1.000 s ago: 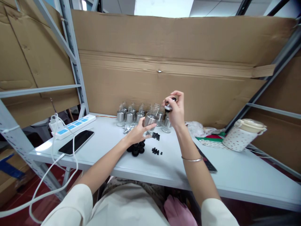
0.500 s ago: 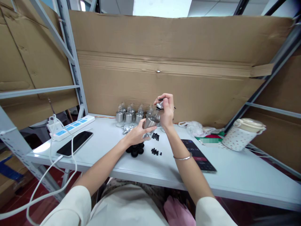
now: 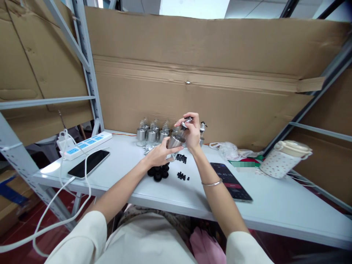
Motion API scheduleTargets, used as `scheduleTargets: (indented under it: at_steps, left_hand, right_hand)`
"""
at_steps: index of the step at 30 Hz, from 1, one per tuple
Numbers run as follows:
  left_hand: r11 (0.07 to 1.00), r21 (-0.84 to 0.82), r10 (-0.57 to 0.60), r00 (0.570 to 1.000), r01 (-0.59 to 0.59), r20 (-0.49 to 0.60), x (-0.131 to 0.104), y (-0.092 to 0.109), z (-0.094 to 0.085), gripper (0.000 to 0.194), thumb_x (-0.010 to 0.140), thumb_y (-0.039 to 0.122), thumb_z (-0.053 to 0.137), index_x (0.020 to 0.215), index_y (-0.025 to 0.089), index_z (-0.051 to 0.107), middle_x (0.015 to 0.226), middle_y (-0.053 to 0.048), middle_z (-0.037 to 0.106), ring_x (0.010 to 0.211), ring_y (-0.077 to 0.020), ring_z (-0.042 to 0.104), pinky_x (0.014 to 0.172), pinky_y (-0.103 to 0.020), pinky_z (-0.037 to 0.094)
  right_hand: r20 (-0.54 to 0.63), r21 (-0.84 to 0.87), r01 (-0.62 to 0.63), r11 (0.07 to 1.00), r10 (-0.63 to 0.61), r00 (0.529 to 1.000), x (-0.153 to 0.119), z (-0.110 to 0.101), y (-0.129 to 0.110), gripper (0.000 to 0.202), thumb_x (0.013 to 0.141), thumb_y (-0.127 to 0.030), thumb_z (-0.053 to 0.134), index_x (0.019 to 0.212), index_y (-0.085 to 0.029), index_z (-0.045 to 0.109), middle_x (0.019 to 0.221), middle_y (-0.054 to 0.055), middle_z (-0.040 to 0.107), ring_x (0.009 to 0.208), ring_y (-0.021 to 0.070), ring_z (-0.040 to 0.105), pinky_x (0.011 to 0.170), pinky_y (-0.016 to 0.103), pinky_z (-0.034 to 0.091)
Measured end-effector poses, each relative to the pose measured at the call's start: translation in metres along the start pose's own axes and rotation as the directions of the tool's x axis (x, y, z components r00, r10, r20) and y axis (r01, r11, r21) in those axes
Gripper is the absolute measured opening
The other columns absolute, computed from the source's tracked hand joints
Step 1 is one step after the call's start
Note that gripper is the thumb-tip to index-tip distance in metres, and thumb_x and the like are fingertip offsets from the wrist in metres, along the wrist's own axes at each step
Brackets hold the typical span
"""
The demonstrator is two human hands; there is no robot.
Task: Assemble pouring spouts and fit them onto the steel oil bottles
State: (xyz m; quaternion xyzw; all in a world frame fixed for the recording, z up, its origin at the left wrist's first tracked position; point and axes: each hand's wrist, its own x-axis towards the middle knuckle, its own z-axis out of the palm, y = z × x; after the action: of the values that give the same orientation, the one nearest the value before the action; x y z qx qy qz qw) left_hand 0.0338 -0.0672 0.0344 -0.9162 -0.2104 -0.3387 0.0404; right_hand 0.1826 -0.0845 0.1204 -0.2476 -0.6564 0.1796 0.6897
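Observation:
Tilted over the middle of the table is a glass bottle with a shiny metal sleeve (image 3: 176, 140). My left hand (image 3: 159, 153) is wrapped round its lower part. At the bottle's neck, my right hand (image 3: 193, 132) is closed on a silver-and-black top (image 3: 187, 124). Behind the right hand stands another bottle with a similar top (image 3: 202, 128), partly hidden. Several metal-sleeved bottles (image 3: 152, 135) without tops stand left of my hands. Below my left hand lie black round caps (image 3: 157, 173). Small black tubes (image 3: 181, 158) and smaller black pieces (image 3: 182, 176) lie nearby.
To the left are a white power strip (image 3: 88, 145) and a phone (image 3: 88, 164) with white cables. A tablet-like device showing a timer (image 3: 231, 182), a plastic bag (image 3: 231, 150) and a dotted container (image 3: 284, 159) are to the right. Cardboard (image 3: 192, 47) walls the back.
My right hand's fingers have shifted round the top, and the hand sits slightly lower. The bottle behind it shows more. The view has shifted a little.

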Motion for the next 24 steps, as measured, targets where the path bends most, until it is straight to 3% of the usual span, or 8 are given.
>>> scheduleTargets:
  at_steps: [3,10,15,18,21,24]
  left_hand:
    - [1.0,0.004,0.004,1.0,-0.004,0.008,0.001,-0.002,0.001,0.066,0.074,0.019,0.068,0.131,0.04,0.043,0.13,-0.007,0.026,0.102,-0.0209,0.057,0.088,-0.043,0.053]
    - [0.998,0.042,0.045,0.998,-0.043,-0.048,0.002,-0.004,0.002,0.063,0.074,0.024,0.069,0.13,0.037,0.044,0.127,-0.008,0.027,0.121,-0.0292,0.042,0.097,-0.046,0.046]
    - [1.0,0.0,0.003,0.999,-0.003,-0.047,0.001,-0.002,0.009,0.069,0.073,0.032,0.071,0.134,0.033,0.039,0.127,-0.01,0.029,0.11,-0.0259,0.05,0.094,-0.046,0.048]
    - [1.0,-0.019,-0.009,0.998,0.008,-0.059,0.001,-0.004,0.013,0.067,0.073,0.032,0.071,0.133,0.032,0.04,0.128,-0.01,0.029,0.108,-0.0242,0.052,0.095,-0.046,0.047]
    - [1.0,0.018,-0.024,0.996,0.026,-0.089,0.0,-0.007,0.013,0.063,0.073,0.029,0.07,0.13,0.032,0.043,0.131,-0.01,0.027,0.114,-0.026,0.049,0.096,-0.045,0.046]
    - [0.997,0.071,-0.025,0.994,0.033,-0.111,0.0,-0.009,0.012,0.055,0.075,0.029,0.067,0.126,0.028,0.047,0.134,-0.011,0.026,0.119,-0.028,0.046,0.097,-0.045,0.046]
  right_hand:
    - [0.056,0.034,-0.013,0.999,0.011,0.998,-0.002,-0.003,0.002,0.018,0.075,-0.024,0.038,0.092,-0.027,0.039,0.068,-0.002,0.053,0.069,0.0159,0.058,0.075,0.035,0.046]
    - [0.051,0.089,0.032,0.995,-0.037,0.998,-0.004,0.001,0.017,0.013,0.086,-0.03,0.04,0.098,-0.028,0.044,0.08,-0.002,0.053,0.068,0.0117,0.057,0.071,0.03,0.047]
    - [0.107,-0.083,0.082,0.993,-0.072,0.992,-0.004,-0.009,0.027,0.028,0.093,-0.041,0.036,0.118,-0.032,0.045,0.089,0.0,0.055,0.069,0.0119,0.057,0.073,0.032,0.049]
    - [0.139,-0.207,0.113,0.972,-0.085,0.987,-0.009,-0.01,0.027,0.041,0.092,-0.045,0.038,0.132,-0.035,0.037,0.109,0.004,0.055,0.082,0.0159,0.06,0.08,0.037,0.049]
    - [0.164,-0.263,0.147,0.953,-0.106,0.981,-0.019,-0.004,0.024,0.064,0.086,-0.049,0.049,0.142,-0.036,0.02,0.13,0.009,0.044,0.097,0.0217,0.059,0.081,0.042,0.05]
    - [0.161,-0.276,0.156,0.948,-0.115,0.98,-0.029,0.005,0.022,0.077,0.085,-0.048,0.05,0.145,-0.035,0.003,0.139,0.011,0.036,0.109,0.0256,0.055,0.084,0.045,0.051]
